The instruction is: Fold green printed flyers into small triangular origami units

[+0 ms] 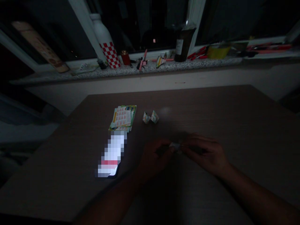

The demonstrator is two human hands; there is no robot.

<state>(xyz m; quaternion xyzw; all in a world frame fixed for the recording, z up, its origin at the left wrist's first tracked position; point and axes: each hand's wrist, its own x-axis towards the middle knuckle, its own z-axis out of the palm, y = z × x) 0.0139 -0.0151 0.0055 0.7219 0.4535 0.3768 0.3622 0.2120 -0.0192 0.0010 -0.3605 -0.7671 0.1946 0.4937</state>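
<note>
Between my two hands, low over the table, is a small piece of folded paper (pixel 175 145), dim and partly covered by fingers. My left hand (pixel 156 154) pinches its left side with thumb and fingertips. On the right side, my right hand (pixel 207 151) grips it the same way. Beyond the hands stand two small folded paper shapes (pixel 150 117), pointed and printed in green and white. A stack of printed paper sheets (pixel 123 118) lies to the left of them. Nearer to me, a phone (pixel 111 154) with a lit, blurred screen rests on the table.
The wooden table (pixel 77 137) reaches to the wall under a window. On the stone sill (pixel 140 72) stand a white bottle with red checks (pixel 106 43), a red jar (pixel 125 58), a dark bag (pixel 182 47), a yellow container (pixel 218 51) and another folded paper shape (pixel 160 61).
</note>
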